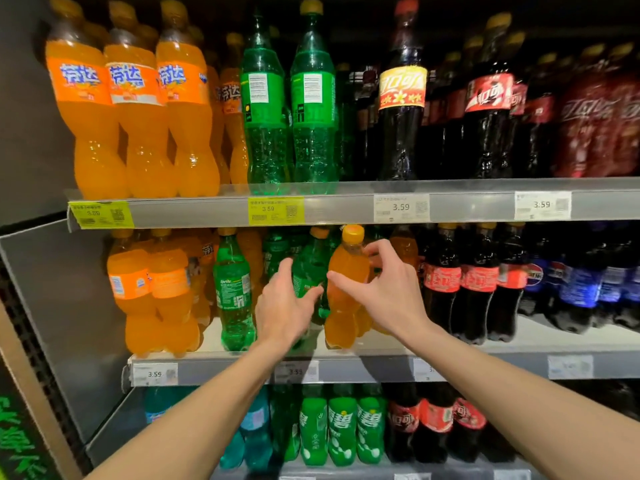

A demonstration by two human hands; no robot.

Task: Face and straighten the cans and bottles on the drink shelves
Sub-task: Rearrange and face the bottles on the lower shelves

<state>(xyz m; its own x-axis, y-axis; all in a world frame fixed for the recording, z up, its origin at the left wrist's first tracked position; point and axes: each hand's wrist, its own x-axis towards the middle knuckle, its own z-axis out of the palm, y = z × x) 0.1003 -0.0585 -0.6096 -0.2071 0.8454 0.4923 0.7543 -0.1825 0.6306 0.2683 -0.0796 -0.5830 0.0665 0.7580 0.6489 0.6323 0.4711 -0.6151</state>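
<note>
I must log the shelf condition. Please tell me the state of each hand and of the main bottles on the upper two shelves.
left hand: open, around green bottle
right hand: open, around orange bottle
green bottle: upright, label half hidden
orange bottle: upright, among the green ones
two tall green bottles: upright, back labels facing out
three tall orange bottles: leaning, logos facing out
</note>
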